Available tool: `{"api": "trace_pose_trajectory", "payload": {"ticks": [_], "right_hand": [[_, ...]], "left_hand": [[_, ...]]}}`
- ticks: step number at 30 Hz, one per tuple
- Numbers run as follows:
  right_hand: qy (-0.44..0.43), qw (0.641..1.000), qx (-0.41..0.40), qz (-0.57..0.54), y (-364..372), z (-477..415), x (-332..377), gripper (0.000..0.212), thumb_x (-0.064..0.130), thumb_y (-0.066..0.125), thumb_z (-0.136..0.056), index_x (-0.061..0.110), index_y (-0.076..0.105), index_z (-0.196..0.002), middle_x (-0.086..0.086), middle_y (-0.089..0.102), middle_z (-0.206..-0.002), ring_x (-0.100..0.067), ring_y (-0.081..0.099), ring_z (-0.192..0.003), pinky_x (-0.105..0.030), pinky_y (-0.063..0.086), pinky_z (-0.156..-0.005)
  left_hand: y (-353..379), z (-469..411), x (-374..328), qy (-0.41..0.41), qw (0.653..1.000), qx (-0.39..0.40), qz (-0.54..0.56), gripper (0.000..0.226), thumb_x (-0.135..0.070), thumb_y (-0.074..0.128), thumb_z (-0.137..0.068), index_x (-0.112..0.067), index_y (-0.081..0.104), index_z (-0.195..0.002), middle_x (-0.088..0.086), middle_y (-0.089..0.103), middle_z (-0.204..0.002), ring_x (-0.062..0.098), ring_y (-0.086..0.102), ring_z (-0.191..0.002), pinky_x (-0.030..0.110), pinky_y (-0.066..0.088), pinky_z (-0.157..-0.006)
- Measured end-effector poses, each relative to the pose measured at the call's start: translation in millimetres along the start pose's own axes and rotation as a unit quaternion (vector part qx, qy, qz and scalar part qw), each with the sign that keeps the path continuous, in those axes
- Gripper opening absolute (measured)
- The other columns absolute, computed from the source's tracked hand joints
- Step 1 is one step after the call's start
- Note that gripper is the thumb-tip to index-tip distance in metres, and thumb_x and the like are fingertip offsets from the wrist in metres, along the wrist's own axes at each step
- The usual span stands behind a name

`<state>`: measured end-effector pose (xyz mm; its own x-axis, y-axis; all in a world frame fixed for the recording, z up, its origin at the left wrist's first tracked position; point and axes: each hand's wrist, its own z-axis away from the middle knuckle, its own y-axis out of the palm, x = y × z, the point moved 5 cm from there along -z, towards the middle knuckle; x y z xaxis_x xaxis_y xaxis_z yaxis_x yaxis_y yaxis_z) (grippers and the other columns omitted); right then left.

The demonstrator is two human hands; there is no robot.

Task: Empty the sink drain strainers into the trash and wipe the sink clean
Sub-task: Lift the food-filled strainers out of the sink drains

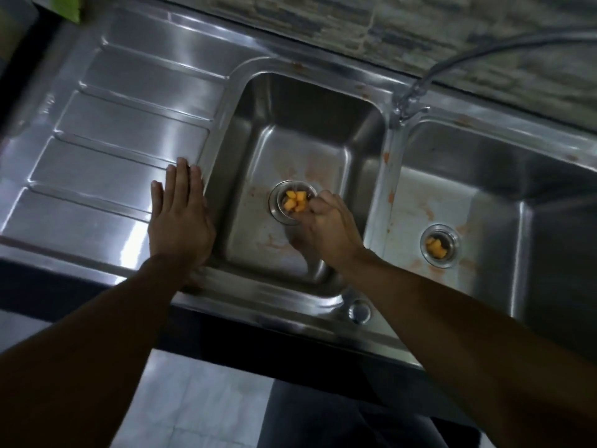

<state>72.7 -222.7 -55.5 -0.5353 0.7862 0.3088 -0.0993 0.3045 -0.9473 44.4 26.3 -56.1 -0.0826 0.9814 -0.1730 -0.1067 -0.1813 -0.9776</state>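
Pinching left-basin strainer, right grip; left grip flat on drainboard.

Open left basin (faucet behind)

silver steel sink, orange scraps in strainers, orange stains, grey mottled wall.

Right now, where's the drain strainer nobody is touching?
Head view, right side: the round metal strainer holding orange scraps sits in the right steel basin, beyond the right hand.
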Motion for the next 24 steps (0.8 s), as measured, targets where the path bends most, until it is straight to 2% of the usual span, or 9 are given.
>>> {"api": "trace_pose_trajectory", "payload": {"ticks": [3,5,8,11,14,16,20,24], "right_hand": [[-0.008,0.998,-0.046,-0.042,-32.6,22.0,-5.3,0.033,0.034,0.053,-0.082,0.019,0.079,-0.095,-0.001,0.069,-0.085,-0.025,0.058,-0.085,-0.034,0.047,-0.076],[-0.017,0.994,-0.076,-0.078,-55.7,39.2,-8.7,0.026,0.034,0.059,-0.086,0.021,0.080,-0.095,0.002,0.070,-0.087,-0.020,0.056,-0.085,-0.031,0.046,-0.076],[-0.021,0.987,-0.131,-0.094,-89.0,67.2,-21.8,0.012,0.014,0.076,-0.081,0.016,0.080,-0.093,0.001,0.070,-0.085,-0.020,0.057,-0.080,-0.028,0.042,-0.076],[0.000,0.985,-0.158,-0.066,-114.2,98.9,-46.1,0.020,0.007,0.083,-0.074,0.014,0.080,-0.094,-0.001,0.071,-0.087,-0.024,0.059,-0.081,-0.031,0.045,-0.074],[0.014,0.984,-0.168,-0.053,-131.8,131.3,-79.5,0.017,0.006,0.082,-0.075,0.015,0.081,-0.089,-0.003,0.071,-0.088,-0.027,0.060,-0.082,-0.034,0.048,-0.073],[0.029,0.984,-0.171,-0.044,-137.1,153.4,-104.6,0.013,0.008,0.081,-0.077,0.015,0.081,-0.088,-0.004,0.071,-0.089,-0.029,0.061,-0.082,-0.033,0.050,-0.072],[0.089,0.984,-0.150,-0.031,-129.9,196.1,-145.3,0.012,0.012,0.081,-0.079,0.018,0.081,-0.089,-0.003,0.070,-0.091,-0.025,0.059,-0.091,-0.037,0.054,-0.074],[0.116,0.989,-0.087,-0.026,-103.4,222.2,-168.7,0.010,0.017,0.081,-0.080,0.022,0.082,-0.088,-0.003,0.067,-0.083,-0.031,0.062,-0.086,-0.039,0.053,-0.074]], "left_hand": [[-6.1,-4.4,-8.9,-0.042,0.998,0.048,0.012,0.074,-0.019,0.044,-0.101,-0.002,0.004,-0.161,0.020,-0.005,-0.170,0.035,-0.007,-0.157,0.055,0.002,-0.127],[-10.3,-2.6,-20.8,-0.076,0.994,0.056,0.047,0.067,-0.022,0.037,-0.103,-0.001,0.007,-0.160,0.020,0.000,-0.170,0.035,-0.003,-0.158,0.056,0.003,-0.127],[-11.5,7.6,-57.0,-0.068,0.995,0.014,0.077,0.064,-0.032,0.020,-0.105,0.002,0.016,-0.159,0.022,0.013,-0.168,0.036,0.009,-0.157,0.054,0.005,-0.127],[-2.7,20.3,-112.1,0.004,0.995,0.024,0.099,0.072,-0.039,0.014,-0.099,0.001,0.023,-0.158,0.021,0.020,-0.167,0.033,0.014,-0.157,0.048,0.005,-0.126],[1.6,39.5,-173.9,0.129,0.983,0.004,0.130,0.062,-0.033,0.027,-0.100,0.004,0.045,-0.147,0.026,0.044,-0.154,0.035,0.033,-0.148,0.047,0.018,-0.124],[6.0,56.6,-211.9,0.180,0.970,0.013,0.163,0.055,-0.030,0.034,-0.100,0.000,0.051,-0.144,0.021,0.051,-0.149,0.034,0.042,-0.142,0.046,0.028,-0.122],[22.1,78.8,-262.7,0.180,0.964,0.047,0.190,0.050,-0.029,0.036,-0.103,-0.005,0.051,-0.145,0.016,0.051,-0.150,0.030,0.045,-0.141,0.049,0.034,-0.120],[44.9,88.1,-291.7,0.304,0.937,0.094,0.142,0.052,-0.029,0.033,-0.103,-0.009,0.045,-0.149,0.012,0.041,-0.159,0.025,0.031,-0.151,0.049,0.026,-0.125]]}}
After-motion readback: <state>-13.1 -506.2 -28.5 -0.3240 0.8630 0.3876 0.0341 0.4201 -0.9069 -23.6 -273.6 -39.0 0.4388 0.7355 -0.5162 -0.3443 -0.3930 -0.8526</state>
